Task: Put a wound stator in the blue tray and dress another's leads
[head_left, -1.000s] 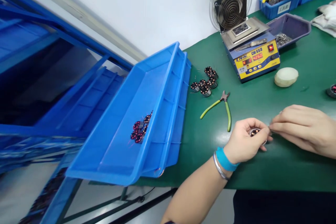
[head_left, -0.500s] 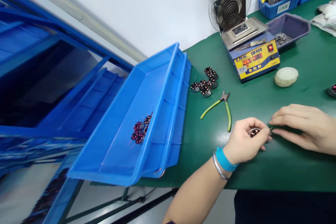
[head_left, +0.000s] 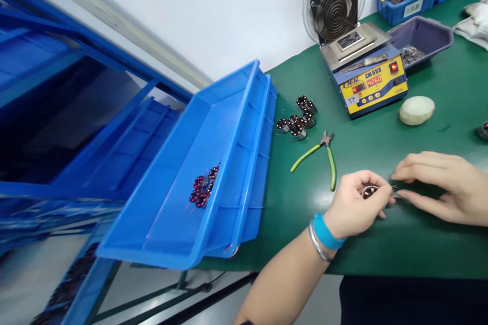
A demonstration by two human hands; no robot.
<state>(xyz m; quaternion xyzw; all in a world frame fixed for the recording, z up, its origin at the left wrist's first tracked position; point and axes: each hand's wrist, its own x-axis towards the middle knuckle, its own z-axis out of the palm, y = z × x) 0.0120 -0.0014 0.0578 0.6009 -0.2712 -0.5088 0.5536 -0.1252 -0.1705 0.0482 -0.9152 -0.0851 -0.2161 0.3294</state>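
Note:
My left hand (head_left: 354,205) is closed around a small motor stator (head_left: 369,192), a round core with copper windings, held just over the green table. Part of the stator is hidden by my fingers. Thin wire ends (head_left: 394,189) stick out from it to the right. Beside them is my right hand (head_left: 442,185), its thumb and forefinger apart around the wire ends and gripping nothing that I can see. Green-handled cutters (head_left: 328,155) lie spread on the table left of my hands. Behind them sits a group of similar stators (head_left: 299,132).
Stacked blue bins (head_left: 163,223) stand at the left, with several stators (head_left: 202,190) in the top one. A yellow-fronted solder pot (head_left: 375,92), a fan (head_left: 337,7), a purple scoop bin (head_left: 432,35), a pale oval object (head_left: 417,110) and blue tool boxes (head_left: 414,7) are farther back.
My right thumb has dropped slightly away from the forefinger, widening the gap by the wire ends. My left hand keeps its hold on the stator. The solder pot's display digits differ.

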